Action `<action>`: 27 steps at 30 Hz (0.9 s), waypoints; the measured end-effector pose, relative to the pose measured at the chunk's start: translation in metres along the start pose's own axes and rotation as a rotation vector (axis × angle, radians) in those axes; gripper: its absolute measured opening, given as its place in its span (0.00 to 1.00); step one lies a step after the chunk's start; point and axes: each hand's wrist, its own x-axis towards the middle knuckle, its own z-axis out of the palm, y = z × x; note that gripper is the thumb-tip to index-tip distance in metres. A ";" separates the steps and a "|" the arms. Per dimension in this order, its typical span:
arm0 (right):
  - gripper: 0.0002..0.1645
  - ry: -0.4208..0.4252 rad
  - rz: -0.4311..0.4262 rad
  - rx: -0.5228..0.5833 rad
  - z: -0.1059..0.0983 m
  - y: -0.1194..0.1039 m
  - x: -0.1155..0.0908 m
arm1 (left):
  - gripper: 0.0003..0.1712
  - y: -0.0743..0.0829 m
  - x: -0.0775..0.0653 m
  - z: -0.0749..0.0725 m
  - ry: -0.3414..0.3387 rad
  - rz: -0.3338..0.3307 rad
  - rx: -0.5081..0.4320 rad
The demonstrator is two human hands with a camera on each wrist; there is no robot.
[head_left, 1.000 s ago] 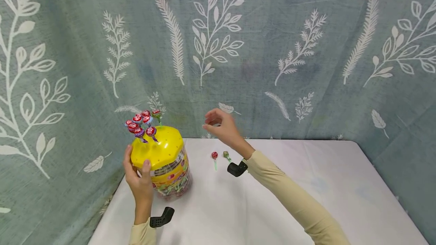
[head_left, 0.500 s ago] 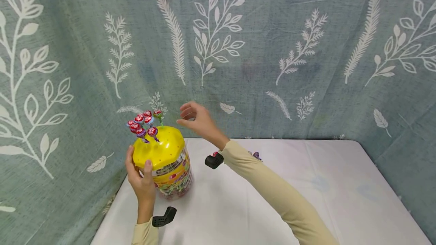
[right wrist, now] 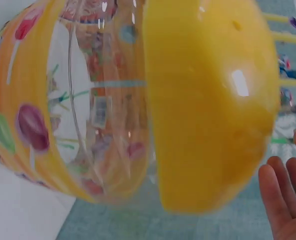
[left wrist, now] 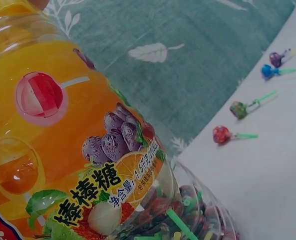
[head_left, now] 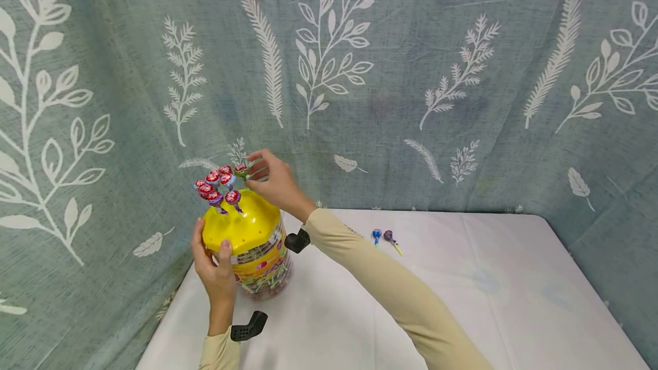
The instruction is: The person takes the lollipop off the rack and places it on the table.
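Observation:
A clear plastic jar (head_left: 264,272) of lollipops, with an orange fruit-printed label, stands at the table's left side. My left hand (head_left: 215,278) grips it near the yellow lid (head_left: 239,234), thumb in front and fingers on the left side. Several red-topped lollipops (head_left: 213,179) stick up from holes in that lid. At the back of the lid, a green-wrapped lollipop (head_left: 240,170) stands on a green stick. My right hand (head_left: 277,184) is right beside it; in the right wrist view the thumb and extended fingers (right wrist: 275,187) are apart, close to the green stick.
On the white table (head_left: 437,290) lie a blue lollipop (head_left: 377,234) and a purple one (head_left: 389,236). The left wrist view also shows a red lollipop (left wrist: 220,134) and a green one (left wrist: 238,109) there. A leaf-patterned curtain (head_left: 370,101) hangs behind.
My right hand has moved left from above the table to the green-wrapped lollipop on the lid. Its forearm now covers the red and green lollipops in the head view. My left hand keeps its grip.

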 end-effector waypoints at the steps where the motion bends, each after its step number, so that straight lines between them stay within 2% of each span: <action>1: 0.23 0.000 -0.013 0.002 0.003 0.000 0.000 | 0.37 0.000 0.000 0.000 0.002 -0.006 0.000; 7: 0.18 0.038 -0.057 -0.006 0.014 0.002 0.001 | 0.37 0.002 0.001 -0.001 -0.007 -0.017 0.007; 18: 0.18 0.095 -0.174 0.035 0.018 0.002 -0.007 | 0.37 0.005 -0.003 -0.004 -0.004 -0.022 0.025; 23: 0.17 0.159 -0.195 0.032 0.015 -0.004 -0.003 | 0.37 0.005 -0.003 -0.005 -0.020 -0.025 0.004; 27: 0.18 0.217 -0.192 0.015 0.006 -0.015 0.003 | 0.37 0.004 0.000 -0.005 -0.028 -0.021 -0.005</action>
